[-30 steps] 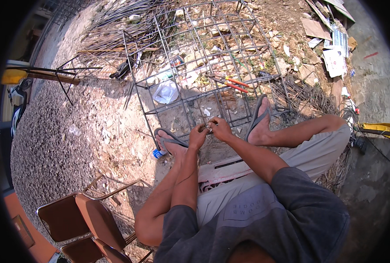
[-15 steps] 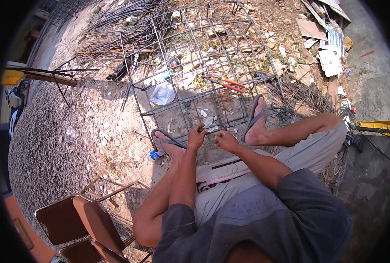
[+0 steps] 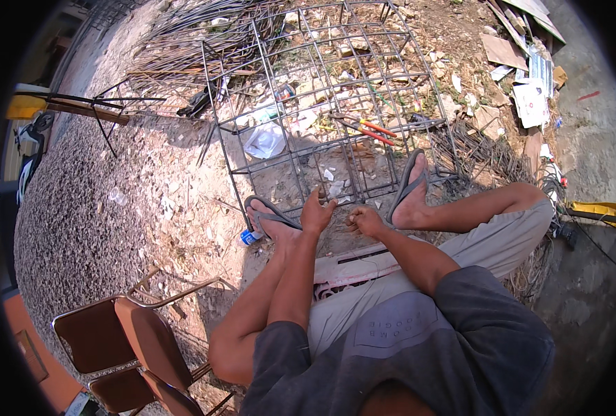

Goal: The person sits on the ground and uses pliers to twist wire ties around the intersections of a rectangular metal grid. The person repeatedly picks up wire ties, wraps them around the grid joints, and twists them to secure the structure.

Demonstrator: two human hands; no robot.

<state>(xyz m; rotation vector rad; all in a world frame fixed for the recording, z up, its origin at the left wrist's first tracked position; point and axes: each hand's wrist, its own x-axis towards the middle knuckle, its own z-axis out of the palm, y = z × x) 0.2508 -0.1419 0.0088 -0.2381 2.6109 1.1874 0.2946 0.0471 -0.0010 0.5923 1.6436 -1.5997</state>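
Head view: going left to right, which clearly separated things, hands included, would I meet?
Brown padded metal-framed chair, small blue-and-white container, bare left hand, bare right hand, dark thonged right flip-flop, flat mostly white sheet, bright yellow strip of material.

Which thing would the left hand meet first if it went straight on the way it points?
The left hand would probably meet the rebar cage first, though with depth unclear, it might pass above.
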